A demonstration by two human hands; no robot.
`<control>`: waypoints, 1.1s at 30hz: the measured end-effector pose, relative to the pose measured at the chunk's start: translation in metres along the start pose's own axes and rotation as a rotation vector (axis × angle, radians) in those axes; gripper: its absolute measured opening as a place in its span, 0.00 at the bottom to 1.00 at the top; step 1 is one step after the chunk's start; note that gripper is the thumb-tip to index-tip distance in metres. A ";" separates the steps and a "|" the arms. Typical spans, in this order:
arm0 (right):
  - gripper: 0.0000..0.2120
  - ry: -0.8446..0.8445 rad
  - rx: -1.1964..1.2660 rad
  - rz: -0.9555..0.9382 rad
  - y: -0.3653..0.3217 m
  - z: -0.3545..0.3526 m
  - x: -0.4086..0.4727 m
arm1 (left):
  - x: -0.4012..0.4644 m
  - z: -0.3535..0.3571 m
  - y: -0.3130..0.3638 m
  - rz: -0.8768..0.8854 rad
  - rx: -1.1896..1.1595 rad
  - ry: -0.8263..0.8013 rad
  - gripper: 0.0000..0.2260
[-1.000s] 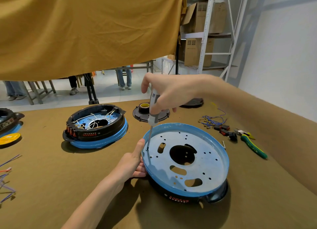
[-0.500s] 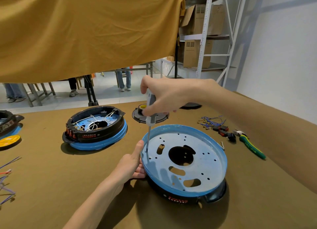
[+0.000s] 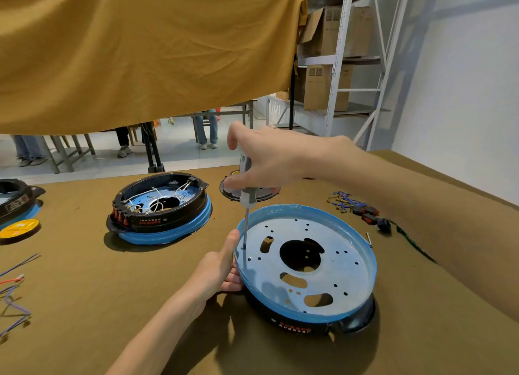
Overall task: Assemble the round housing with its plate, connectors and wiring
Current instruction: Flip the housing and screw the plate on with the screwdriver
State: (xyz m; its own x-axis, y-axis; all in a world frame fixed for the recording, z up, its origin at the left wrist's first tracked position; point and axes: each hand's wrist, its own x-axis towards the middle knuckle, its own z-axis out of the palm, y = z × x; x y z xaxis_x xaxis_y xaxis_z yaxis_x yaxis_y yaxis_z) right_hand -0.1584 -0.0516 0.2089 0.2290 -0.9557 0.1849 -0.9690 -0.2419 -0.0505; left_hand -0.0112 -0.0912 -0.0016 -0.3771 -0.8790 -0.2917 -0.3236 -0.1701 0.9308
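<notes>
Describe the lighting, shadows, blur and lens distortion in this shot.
Head view: soft, even light; mild shadows under the housing and the left hand; the right hand and screwdriver are sharp; wide-angle bending stretches the right forearm and the table edge.

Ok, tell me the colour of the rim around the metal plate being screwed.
Blue rim, clearest in the head view.

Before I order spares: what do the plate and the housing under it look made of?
Plate: probably sheet metal, dull silvery-grey, punched with holes and slots; the blue rim may be a film. Housing: likely moulded plastic, glossy black with printed lettering.
</notes>
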 end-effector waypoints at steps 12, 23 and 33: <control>0.22 -0.124 0.218 0.048 0.006 -0.006 -0.001 | 0.004 -0.002 -0.005 -0.002 -0.015 -0.009 0.41; 0.19 -0.062 0.077 0.035 0.006 -0.004 0.000 | 0.005 -0.003 -0.007 0.005 -0.001 -0.026 0.42; 0.14 0.005 0.083 0.006 0.003 0.000 -0.003 | 0.004 -0.002 -0.007 -0.009 -0.081 -0.009 0.41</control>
State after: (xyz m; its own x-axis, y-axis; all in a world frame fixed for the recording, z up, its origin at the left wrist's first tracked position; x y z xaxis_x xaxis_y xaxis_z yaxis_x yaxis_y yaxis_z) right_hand -0.1618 -0.0496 0.2085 0.2228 -0.9563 0.1893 -0.9592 -0.2497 -0.1325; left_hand -0.0090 -0.0943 -0.0086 -0.3829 -0.8732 -0.3015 -0.2560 -0.2133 0.9429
